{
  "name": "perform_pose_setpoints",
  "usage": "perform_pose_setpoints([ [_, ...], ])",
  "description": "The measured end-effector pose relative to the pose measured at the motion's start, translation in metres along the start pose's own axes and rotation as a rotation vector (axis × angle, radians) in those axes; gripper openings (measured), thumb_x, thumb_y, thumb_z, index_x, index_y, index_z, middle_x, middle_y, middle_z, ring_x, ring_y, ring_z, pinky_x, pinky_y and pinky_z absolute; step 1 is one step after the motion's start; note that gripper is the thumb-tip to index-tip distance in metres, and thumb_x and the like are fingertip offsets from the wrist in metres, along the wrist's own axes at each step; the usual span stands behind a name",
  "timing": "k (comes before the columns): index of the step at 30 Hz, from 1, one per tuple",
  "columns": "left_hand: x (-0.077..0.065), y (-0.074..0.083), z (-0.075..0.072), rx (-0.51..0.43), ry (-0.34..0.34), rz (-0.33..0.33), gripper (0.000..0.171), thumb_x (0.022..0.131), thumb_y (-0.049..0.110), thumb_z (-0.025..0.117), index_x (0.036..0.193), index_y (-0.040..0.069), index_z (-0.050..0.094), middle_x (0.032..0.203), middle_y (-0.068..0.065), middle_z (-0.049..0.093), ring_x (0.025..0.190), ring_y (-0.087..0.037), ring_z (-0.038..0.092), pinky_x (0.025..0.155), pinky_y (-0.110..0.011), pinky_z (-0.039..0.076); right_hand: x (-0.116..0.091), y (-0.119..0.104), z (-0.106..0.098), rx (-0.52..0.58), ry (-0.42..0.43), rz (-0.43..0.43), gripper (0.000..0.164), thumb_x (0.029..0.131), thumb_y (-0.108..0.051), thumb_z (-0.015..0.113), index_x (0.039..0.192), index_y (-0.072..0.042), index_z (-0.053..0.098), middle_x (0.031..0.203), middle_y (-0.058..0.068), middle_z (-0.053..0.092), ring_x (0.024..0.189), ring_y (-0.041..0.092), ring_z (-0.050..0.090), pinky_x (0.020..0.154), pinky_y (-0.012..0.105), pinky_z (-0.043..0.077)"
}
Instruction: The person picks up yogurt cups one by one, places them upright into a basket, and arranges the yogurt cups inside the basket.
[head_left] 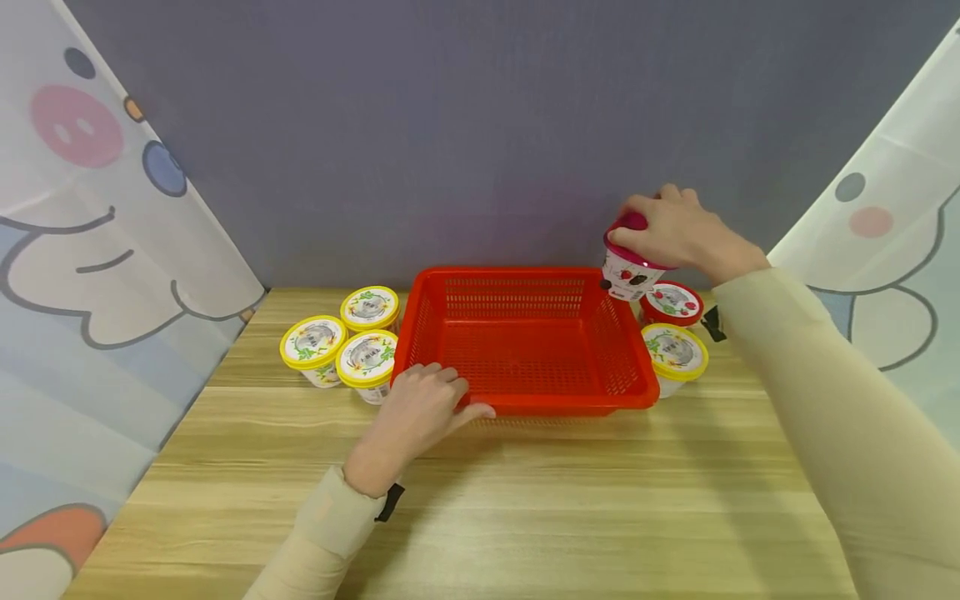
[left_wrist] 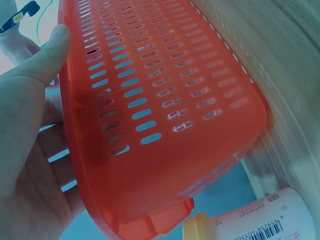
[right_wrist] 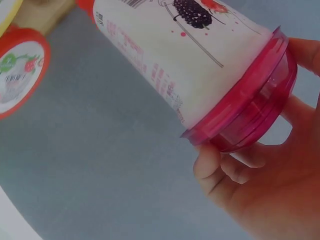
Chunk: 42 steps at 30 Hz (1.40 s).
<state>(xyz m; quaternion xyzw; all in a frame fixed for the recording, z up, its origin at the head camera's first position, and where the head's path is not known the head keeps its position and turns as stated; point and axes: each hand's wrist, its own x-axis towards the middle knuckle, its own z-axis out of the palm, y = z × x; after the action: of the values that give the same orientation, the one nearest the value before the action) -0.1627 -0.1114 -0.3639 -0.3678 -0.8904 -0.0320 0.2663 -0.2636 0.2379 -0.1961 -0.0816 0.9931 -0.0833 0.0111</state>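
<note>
On the wooden desk [head_left: 540, 508], the left hand [head_left: 420, 408] grips a red basket [head_left: 558, 403] at seven o'clock, the right hand [head_left: 675, 229] holds a pink-lidded tub [head_left: 624, 273] at two, lifted but unplaced, and five other tubs [head_left: 367, 354] stand outside, at nine and three.

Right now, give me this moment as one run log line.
left hand: grips red basket, near-left corner; right hand: holds pink-lidded cup aloft; left of basket: three yellow-lidded cups; right: yellow-lidded cup, red-lidded cup
</note>
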Motion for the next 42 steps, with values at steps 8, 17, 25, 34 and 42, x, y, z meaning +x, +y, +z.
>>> perform_pose_setpoints([
  [8, -0.002, -0.001, 0.0, 0.005, 0.01, 0.0, 0.051, 0.085, 0.06, 0.074, 0.061, 0.017, 0.062, 0.057, 0.005, 0.051, 0.051, -0.014, 0.042, 0.052, -0.026, 0.037, 0.012, -0.014, 0.012, 0.038, -0.029, -0.024, 0.058, 0.099, -0.052, 0.041, 0.143, -0.016, 0.05, 0.145, 0.03, 0.033, 0.13, 0.048, 0.028, 0.088, 0.071, 0.041],
  [17, -0.003, -0.001, -0.002, 0.008, 0.014, -0.009, 0.051, 0.086, 0.06, 0.073, 0.062, 0.017, 0.062, 0.058, 0.004, 0.053, 0.052, -0.015, 0.045, 0.053, -0.027, 0.039, 0.028, -0.022, 0.038, 0.063, -0.074, -0.043, 0.055, 0.099, -0.048, 0.046, 0.145, -0.016, 0.049, 0.145, 0.027, 0.034, 0.13, 0.046, 0.027, 0.092, 0.071, 0.04],
  [25, -0.004, 0.001, -0.003, 0.013, -0.001, -0.019, 0.051, 0.088, 0.06, 0.071, 0.062, 0.017, 0.062, 0.059, 0.004, 0.052, 0.053, -0.015, 0.045, 0.054, -0.028, 0.039, 0.037, -0.022, 0.068, 0.085, -0.126, -0.048, 0.056, 0.099, -0.046, 0.052, 0.145, -0.015, 0.049, 0.146, 0.027, 0.033, 0.13, 0.047, 0.027, 0.095, 0.071, 0.038],
  [34, -0.004, 0.003, -0.002, 0.011, 0.005, -0.024, 0.053, 0.086, 0.059, 0.074, 0.06, 0.016, 0.059, 0.057, 0.004, 0.049, 0.052, -0.014, 0.042, 0.054, -0.027, 0.038, 0.046, -0.026, 0.089, 0.06, -0.169, -0.071, 0.056, 0.098, -0.045, 0.055, 0.144, -0.013, 0.051, 0.144, 0.027, 0.035, 0.129, 0.047, 0.03, 0.098, 0.07, 0.037],
  [42, -0.004, 0.003, -0.002, 0.03, -0.019, -0.02, 0.053, 0.089, 0.061, 0.07, 0.062, 0.016, 0.062, 0.058, 0.004, 0.051, 0.052, -0.014, 0.044, 0.054, -0.026, 0.039, 0.052, -0.03, 0.104, 0.038, -0.213, -0.097, 0.054, 0.097, -0.042, 0.055, 0.142, -0.012, 0.052, 0.143, 0.027, 0.037, 0.129, 0.047, 0.032, 0.1, 0.069, 0.037],
])
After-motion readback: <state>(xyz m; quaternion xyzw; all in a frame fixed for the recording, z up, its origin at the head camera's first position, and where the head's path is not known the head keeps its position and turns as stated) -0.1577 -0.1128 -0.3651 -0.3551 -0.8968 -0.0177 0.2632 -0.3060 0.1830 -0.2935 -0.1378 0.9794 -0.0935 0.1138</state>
